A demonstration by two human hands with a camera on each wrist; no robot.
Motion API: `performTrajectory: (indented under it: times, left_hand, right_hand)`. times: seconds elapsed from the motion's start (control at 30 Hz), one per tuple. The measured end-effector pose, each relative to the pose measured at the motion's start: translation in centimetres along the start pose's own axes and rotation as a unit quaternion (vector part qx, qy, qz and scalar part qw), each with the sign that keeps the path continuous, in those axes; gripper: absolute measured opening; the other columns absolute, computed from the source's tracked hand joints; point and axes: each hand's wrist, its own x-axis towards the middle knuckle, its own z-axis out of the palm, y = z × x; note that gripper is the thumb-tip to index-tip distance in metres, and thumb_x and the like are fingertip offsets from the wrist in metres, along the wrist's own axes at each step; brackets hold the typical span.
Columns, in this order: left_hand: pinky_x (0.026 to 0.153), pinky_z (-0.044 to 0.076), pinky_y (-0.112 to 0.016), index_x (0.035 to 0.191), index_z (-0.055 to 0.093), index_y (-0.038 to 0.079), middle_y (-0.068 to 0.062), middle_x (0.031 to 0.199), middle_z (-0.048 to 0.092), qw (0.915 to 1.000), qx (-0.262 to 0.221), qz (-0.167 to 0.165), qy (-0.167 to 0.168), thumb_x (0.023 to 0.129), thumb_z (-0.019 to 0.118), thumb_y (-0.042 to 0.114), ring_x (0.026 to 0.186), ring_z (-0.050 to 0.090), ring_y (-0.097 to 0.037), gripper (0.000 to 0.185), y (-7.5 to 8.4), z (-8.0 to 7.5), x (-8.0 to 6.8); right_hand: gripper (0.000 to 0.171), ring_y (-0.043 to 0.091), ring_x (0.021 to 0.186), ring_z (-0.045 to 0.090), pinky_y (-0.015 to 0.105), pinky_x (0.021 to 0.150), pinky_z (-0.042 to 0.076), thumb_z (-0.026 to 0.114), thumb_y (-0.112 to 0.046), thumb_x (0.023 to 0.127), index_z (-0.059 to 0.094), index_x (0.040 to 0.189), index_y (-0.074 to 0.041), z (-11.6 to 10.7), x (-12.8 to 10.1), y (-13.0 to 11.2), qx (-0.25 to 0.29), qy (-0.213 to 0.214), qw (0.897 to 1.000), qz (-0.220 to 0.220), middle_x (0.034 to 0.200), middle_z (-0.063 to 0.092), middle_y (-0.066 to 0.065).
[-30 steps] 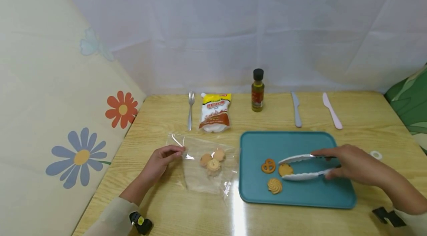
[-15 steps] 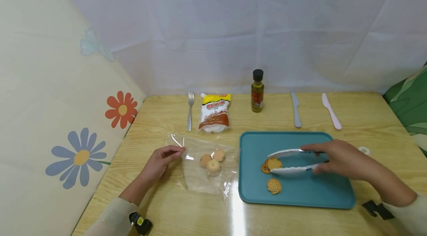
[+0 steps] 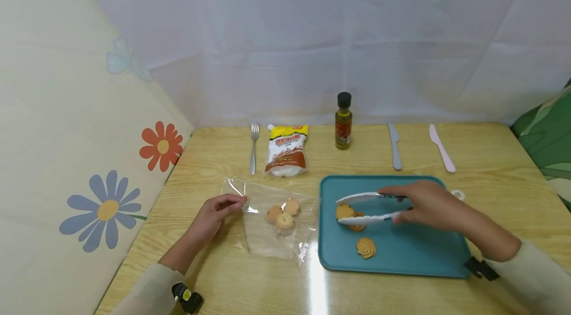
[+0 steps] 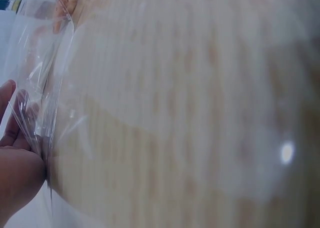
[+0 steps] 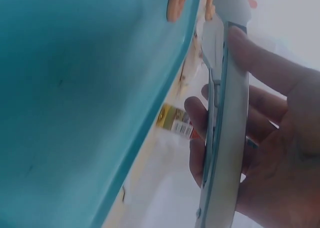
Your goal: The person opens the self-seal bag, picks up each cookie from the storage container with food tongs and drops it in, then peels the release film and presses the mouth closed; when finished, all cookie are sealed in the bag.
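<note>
The speckled cookie (image 3: 344, 212) is observed between the ends of the tongs (image 3: 370, 219), over the left part of the blue-green tray (image 3: 424, 250); you cannot be told from these views whether both arms press on it or whether it is lifted. A darker biscuit (image 3: 357, 229) sits partly hidden behind the tongs' near arm, and a swirled cookie (image 3: 366, 247) lies nearer you on the tray. Your right hand (image 3: 424, 205) grips the tongs, fingers curled on the far arm and thumb on the near one, leaving the arms moderately apart; its back is uppermost, and your forearm slants in from the lower right. Your left hand (image 3: 221, 210) pinches the edge of the clear bag (image 3: 260, 240) between thumb and bent fingers, nearly closed on the film; your forearm rises from the lower left, the hand pointing inward. A cluster of cookies (image 3: 284, 221) shows through the bag, left of the tray on the wood-grain desk (image 3: 223, 265). Behind these, left to right, are a fork (image 3: 254, 149), a pouch (image 3: 287, 151), a standing black-capped bottle (image 3: 343, 127), a grey knife (image 3: 394, 146) and a pink knife (image 3: 441, 148).
</note>
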Motion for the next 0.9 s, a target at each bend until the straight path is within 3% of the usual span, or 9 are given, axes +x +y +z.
performTrajectory:
  times: [0.43,0.6,0.8,0.9]
  left_hand:
    - [0.096,0.051,-0.017,0.121,0.066,-0.013,-0.003,0.126,0.073,0.9999,-0.011,0.0,-0.003,0.103,0.063,0.009,0.117,0.063,-0.001,0.029,-0.1,0.0,0.0]
    - [0.097,0.051,-0.018,0.121,0.066,-0.013,-0.005,0.127,0.072,1.0,-0.009,0.001,-0.004,0.103,0.063,0.01,0.117,0.063,-0.001,0.029,0.0,0.0,0.0]
    - [0.096,0.051,-0.018,0.122,0.066,-0.012,-0.003,0.125,0.073,0.9999,-0.007,-0.008,0.0,0.104,0.062,0.011,0.116,0.063,-0.001,0.03,-0.1,-0.1,0.1]
    - [0.095,0.052,-0.018,0.124,0.065,-0.012,-0.002,0.124,0.073,0.9998,-0.016,-0.007,-0.004,0.104,0.062,0.011,0.115,0.063,-0.002,0.031,-0.1,-0.1,0.0]
  right_hand:
    - [0.063,0.014,0.086,0.068,0.033,0.069,0.053,0.089,-0.03,0.081,0.067,0.138,-0.015,1.7,3.7,-3.0,0.004,0.002,1.0,-0.018,0.108,0.076,0.001]
    - [0.064,0.013,0.088,0.066,0.038,0.075,0.055,0.089,-0.033,0.082,0.066,0.139,-0.016,2.9,5.3,-4.3,0.007,-0.023,1.0,-0.012,0.115,0.076,0.001]
    - [0.062,0.008,0.074,0.056,0.037,0.074,0.053,0.086,-0.028,0.086,0.063,0.143,-0.019,3.6,6.6,-6.0,0.016,-0.038,0.999,0.001,0.102,0.075,-0.004]
    - [0.063,0.011,0.081,0.062,0.039,0.079,0.056,0.086,-0.029,0.086,0.063,0.143,-0.02,3.9,7.1,-6.7,0.016,-0.028,0.999,0.0,0.106,0.076,-0.003]
